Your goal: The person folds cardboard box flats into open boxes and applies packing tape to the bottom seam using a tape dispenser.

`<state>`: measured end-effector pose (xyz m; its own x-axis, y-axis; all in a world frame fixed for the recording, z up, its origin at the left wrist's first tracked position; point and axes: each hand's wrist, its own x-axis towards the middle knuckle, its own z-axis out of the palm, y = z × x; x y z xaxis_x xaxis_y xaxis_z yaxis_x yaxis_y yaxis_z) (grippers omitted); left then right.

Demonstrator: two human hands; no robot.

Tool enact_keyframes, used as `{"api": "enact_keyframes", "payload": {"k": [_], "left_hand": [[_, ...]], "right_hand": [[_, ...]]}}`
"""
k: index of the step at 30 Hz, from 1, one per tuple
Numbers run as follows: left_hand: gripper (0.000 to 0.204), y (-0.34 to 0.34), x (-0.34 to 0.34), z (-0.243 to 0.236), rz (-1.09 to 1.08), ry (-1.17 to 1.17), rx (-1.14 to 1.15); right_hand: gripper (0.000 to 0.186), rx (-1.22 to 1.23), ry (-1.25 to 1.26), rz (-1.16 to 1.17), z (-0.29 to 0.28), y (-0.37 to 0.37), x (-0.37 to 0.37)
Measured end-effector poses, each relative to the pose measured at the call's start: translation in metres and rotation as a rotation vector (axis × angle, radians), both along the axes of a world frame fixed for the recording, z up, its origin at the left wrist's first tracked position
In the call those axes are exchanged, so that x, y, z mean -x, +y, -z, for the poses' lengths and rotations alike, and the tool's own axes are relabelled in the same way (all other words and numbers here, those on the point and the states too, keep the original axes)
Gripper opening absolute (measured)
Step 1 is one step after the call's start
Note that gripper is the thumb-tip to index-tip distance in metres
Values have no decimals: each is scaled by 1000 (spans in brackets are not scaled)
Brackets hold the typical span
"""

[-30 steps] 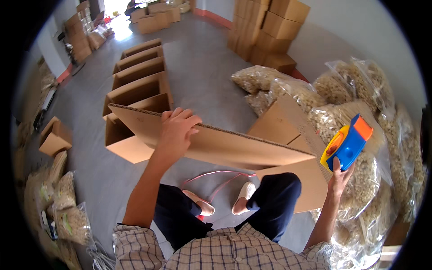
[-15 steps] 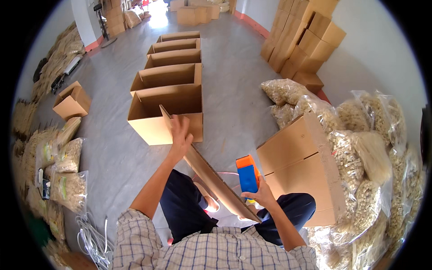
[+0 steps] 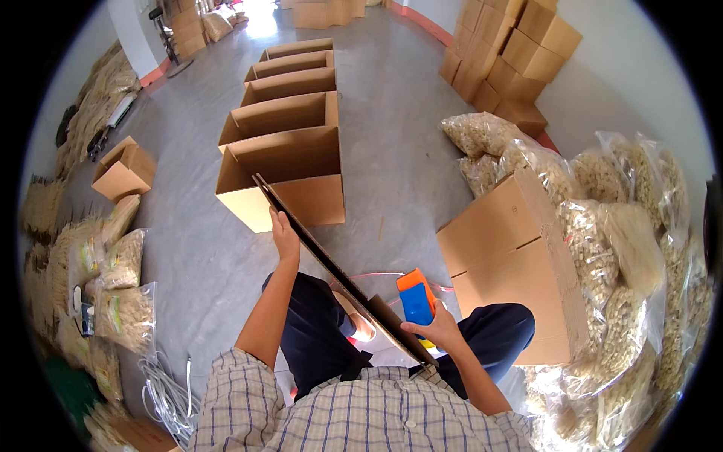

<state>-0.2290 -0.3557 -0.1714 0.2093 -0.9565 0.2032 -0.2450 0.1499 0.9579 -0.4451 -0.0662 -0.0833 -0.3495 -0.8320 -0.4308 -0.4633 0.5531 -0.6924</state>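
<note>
A folded cardboard box [image 3: 328, 262] stands nearly edge-on in front of me, slanting from the nearest open box down to my lap. Two layers show at its far end. My left hand [image 3: 284, 236] grips it from the left near that far end, the fingers partly hidden against the board. My right hand [image 3: 437, 329] is closed round a blue-and-orange tool [image 3: 416, 303] with some yellow at its lower end, which looks like a tape dispenser. That hand is beside the folded box's near end, by my right knee.
Open cardboard boxes [image 3: 286, 154] stand in a row ahead. A flattened carton [image 3: 497, 260] leans on clear bags of pale pieces [image 3: 602, 301] at right. Stacked cartons [image 3: 520, 60] line the right wall. At left are a small open box [image 3: 124, 169], more bags [image 3: 124, 320] and coiled white cable [image 3: 167, 395].
My left hand has moved from over the folded box's top edge down to its left side. The board has turned more upright, showing its edge. The tool in my right hand has tilted slightly.
</note>
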Motion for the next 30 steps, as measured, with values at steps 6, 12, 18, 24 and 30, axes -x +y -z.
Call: {"api": "enact_keyframes", "payload": {"k": [6,12,18,24,30], "left_hand": [[69,-29,-15,-18,290,65,-547],[58,-53,-29,-41,696,-151,-533],[46,-67,-26,-54,877,-922,-331],[49,-23,26,-85,990,-1185,-21],[68,24,56,-53,1005,-1720,-31]], "right_hand": [[73,56,426,155,-7,6,-1],[63,158,545,392,-9,33,22],[47,536,279,667,-49,75,36],[44,550,-421,501,-62,117,22],[60,356,-36,120,2,52,3]]}}
